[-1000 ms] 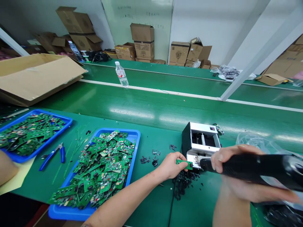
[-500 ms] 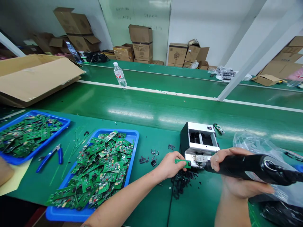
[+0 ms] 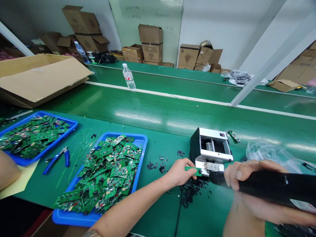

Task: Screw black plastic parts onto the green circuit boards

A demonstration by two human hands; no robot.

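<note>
My left hand (image 3: 179, 172) pinches the end of a small green circuit board (image 3: 193, 170) against the front of a silver and black screw feeder (image 3: 213, 153). Wrapped round a black electric screwdriver (image 3: 261, 186) is my right hand (image 3: 243, 174). The screwdriver lies almost level, its nose pointing left close to the board and the metal block (image 3: 211, 166) on the feeder's front. Its bit cannot be made out. Small black plastic parts (image 3: 191, 194) lie heaped below my left hand.
Two blue trays (image 3: 140, 164) (image 3: 74, 122) hold many circuit boards. Blue-handled cutters (image 3: 55, 161) lie between them. Another person's forearm (image 3: 8, 171) rests at the left edge. A clear plastic bag (image 3: 269, 151) sits right of the feeder; a water bottle (image 3: 129, 78) stands farther back.
The screwdriver has swung, its rear end now lower and closer to the camera, and its nose slightly left. My left hand keeps the board at the feeder. The whole view has shifted slightly.
</note>
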